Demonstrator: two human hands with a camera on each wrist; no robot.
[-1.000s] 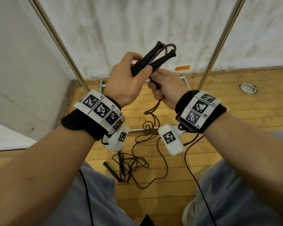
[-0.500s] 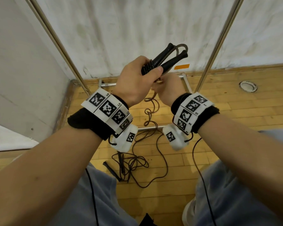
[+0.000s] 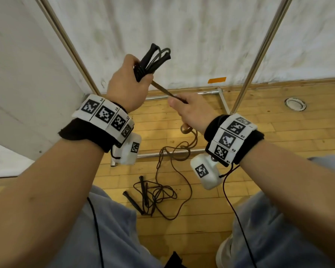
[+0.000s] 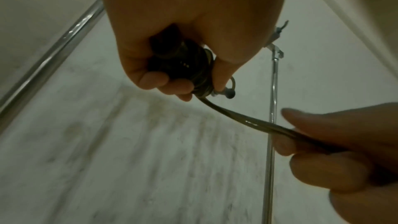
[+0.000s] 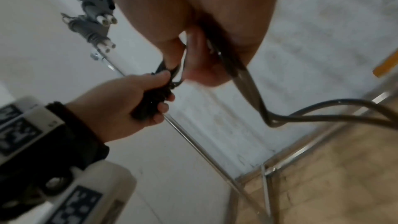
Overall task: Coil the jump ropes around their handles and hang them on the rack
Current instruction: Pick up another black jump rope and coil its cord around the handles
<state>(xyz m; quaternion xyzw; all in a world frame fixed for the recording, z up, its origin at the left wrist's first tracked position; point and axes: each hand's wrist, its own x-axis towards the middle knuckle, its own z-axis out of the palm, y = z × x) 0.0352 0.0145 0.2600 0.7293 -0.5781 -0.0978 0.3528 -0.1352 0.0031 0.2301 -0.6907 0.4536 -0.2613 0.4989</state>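
My left hand (image 3: 131,82) grips the two black handles (image 3: 153,59) of a jump rope, held side by side and pointing up, with a few turns of brown rope round them (image 4: 202,72). A doubled stretch of rope (image 3: 163,89) runs taut from the handles down to my right hand (image 3: 190,109), which pinches it in curled fingers (image 4: 318,135). The slack rope (image 3: 174,151) hangs below that hand to the floor. A second jump rope (image 3: 153,196) with black handles lies tangled on the wood floor between my knees. The rack's metal poles (image 3: 259,55) stand ahead.
The rack's base bars (image 3: 184,93) lie on the floor by the white wall. Grey hooks (image 5: 94,28) sit high on the left pole (image 3: 70,47). A round floor socket (image 3: 295,104) lies at right, an orange tape mark (image 3: 217,80) on the wall.
My left hand has lifted and swung the handles to the left. My right hand has pulled away to the lower right, drawing the rope taut between the hands, and more rope lies round the handles.
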